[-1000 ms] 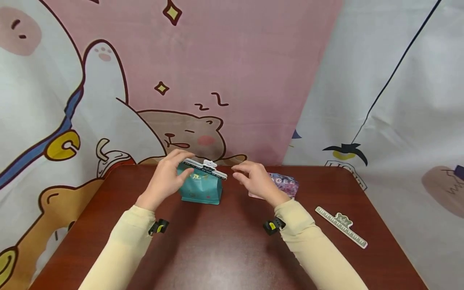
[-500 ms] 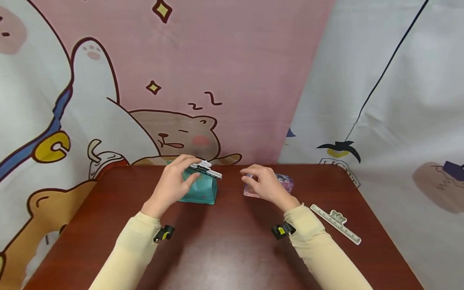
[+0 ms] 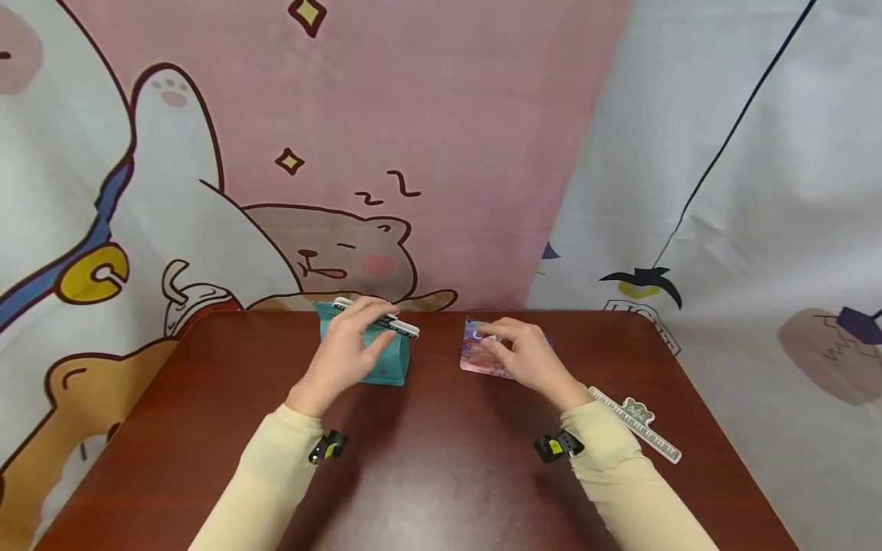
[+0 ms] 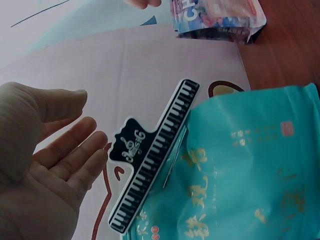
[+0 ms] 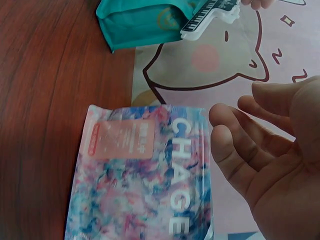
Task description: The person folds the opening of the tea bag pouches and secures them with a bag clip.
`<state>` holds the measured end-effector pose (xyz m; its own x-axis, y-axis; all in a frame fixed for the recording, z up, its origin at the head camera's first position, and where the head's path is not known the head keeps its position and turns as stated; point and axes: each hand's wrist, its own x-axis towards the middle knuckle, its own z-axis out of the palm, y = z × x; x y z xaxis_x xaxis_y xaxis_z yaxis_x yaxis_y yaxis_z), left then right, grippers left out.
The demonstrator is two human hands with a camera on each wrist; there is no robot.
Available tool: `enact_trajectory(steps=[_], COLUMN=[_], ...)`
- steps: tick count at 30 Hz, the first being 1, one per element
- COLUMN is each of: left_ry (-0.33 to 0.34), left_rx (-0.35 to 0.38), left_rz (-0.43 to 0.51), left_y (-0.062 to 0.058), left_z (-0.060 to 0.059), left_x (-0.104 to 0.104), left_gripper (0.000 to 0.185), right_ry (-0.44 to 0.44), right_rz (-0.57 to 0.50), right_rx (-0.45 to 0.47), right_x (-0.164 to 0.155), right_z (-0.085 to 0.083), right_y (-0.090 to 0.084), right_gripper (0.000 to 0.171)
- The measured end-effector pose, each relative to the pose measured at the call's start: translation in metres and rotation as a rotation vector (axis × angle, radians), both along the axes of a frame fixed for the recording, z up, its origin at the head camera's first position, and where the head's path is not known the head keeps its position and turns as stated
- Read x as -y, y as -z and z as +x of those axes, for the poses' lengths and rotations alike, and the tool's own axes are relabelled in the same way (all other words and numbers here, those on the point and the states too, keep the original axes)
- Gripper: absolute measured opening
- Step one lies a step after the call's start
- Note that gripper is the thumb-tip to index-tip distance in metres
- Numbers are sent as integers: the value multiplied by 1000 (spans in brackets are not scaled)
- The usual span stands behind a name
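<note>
A teal bag [image 3: 391, 366] stands at the back of the table, left of centre. Clamped along its top edge is a black-and-white piano-key clip [image 4: 155, 155] with "Music" lettering. Beside that clip hovers my left hand [image 3: 347, 344], fingers relaxed and spread from the thumb, holding nothing; the left wrist view shows a gap between fingertips and clip. To the right stands a pink-and-blue marbled pouch [image 5: 140, 175] lettered "CHAGE". My right hand [image 3: 529, 353] is at the pouch's top edge, its fingers loosely bent and nothing between them. From the head view it covers part of the pouch.
A pale green-and-white bar clip [image 3: 654, 440] lies on the right side of the brown table [image 3: 427, 474], partly behind the right sleeve. A cartoon-printed cloth [image 3: 468, 153] hangs behind the table's back edge. Each wrist wears a black camera band [image 3: 329, 446].
Both hands have shifted right relative to the bags. My left hand now overlaps the piano-key clip in the head view; my right hand has come over the marbled pouch. The view has turned slightly right.
</note>
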<state>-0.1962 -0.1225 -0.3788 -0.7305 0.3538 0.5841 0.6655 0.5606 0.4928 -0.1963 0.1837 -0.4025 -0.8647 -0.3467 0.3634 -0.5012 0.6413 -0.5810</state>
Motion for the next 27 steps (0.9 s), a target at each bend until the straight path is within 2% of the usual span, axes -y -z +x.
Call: enact_trajectory(steps=[9,17,27], left_ry=[6,0,29], left_rx=[34,102,91], left_rz=[-33,-71,-82], left_y=[2,6,16], left_z=[2,3,-2], left_x=[-19,-33,-54], left_gripper=[36,34,33], right_ry=[50,72,110], right_rz=[12,33,44], right_rx=[2,21,14], right_x=[-23,-34,-49], right_z=[6,9,17], right_y=[7,9,8], right_gripper=[26,28,26])
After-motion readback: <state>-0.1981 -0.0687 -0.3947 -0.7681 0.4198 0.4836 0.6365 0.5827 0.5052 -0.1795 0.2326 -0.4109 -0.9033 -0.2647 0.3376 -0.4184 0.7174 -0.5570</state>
